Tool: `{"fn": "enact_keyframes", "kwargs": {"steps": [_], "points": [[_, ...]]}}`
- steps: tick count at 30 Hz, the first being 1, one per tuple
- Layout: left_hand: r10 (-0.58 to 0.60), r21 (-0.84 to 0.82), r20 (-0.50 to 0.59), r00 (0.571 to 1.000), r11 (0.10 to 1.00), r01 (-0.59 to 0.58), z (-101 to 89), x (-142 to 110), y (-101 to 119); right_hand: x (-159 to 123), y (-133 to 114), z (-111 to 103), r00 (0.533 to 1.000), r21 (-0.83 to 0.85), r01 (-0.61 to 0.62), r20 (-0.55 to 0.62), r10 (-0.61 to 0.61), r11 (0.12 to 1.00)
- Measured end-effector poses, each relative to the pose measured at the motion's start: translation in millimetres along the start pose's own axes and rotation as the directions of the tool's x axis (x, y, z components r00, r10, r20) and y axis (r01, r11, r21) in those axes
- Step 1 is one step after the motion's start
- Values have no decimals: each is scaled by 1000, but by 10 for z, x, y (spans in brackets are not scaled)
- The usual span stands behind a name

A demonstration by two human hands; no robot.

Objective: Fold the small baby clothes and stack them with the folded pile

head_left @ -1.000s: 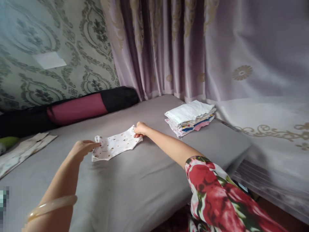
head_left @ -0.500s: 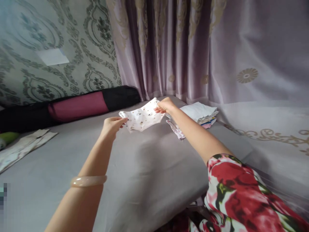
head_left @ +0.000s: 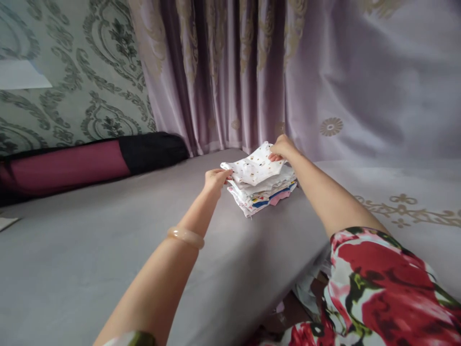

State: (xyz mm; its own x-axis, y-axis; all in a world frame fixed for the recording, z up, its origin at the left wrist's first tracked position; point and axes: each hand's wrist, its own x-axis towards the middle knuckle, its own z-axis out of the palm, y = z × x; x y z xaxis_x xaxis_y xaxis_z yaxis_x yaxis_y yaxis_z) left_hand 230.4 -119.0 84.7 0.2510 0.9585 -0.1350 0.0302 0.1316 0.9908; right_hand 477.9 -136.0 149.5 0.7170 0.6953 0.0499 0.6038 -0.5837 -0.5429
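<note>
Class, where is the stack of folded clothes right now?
The stack sits right of centre in the head view, on the grey sheet, directly beneath the spotted white garment.

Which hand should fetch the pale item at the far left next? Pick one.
Left, probably: the left hand is nearer the pale item than the right hand, though its fingers must first release the spotted cloth.
</note>
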Motion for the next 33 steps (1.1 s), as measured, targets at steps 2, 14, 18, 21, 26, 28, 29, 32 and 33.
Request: {"fn": "enact_keyframes", "kwargs": {"steps": [2,14,18,21,26,28,29,32,33], "points": [[-33,-30,33,999,999,34,194,31,-35,41,119,-97,997,-72,-57,49,61,996],[-91,-58,110,990,994,98,638,166,-186,101,472,-169,994,-153,-106,5,108,983],[-110,-34,110,988,993,115,645,169,-247,168,533,-82,995,-177,-101,3,103,979],[-117,0,98,988,993,117,637,176,-313,210,599,-6,997,-185,-76,-14,74,980],[-118,23,88,989,993,116,623,182,-421,214,702,106,997,-182,-60,-54,51,982],[-110,18,93,990,994,108,627,172,-445,200,737,145,994,-210,-66,-96,47,975],[-102,18,95,990,995,101,632,167,-452,191,754,164,992,-230,-68,-119,42,971],[-93,54,77,993,995,89,647,168,-470,149,806,228,988,-297,-63,-155,18,953],[-95,74,69,993,993,89,651,176,-478,129,824,254,989,-317,-56,-145,10,947]]}}
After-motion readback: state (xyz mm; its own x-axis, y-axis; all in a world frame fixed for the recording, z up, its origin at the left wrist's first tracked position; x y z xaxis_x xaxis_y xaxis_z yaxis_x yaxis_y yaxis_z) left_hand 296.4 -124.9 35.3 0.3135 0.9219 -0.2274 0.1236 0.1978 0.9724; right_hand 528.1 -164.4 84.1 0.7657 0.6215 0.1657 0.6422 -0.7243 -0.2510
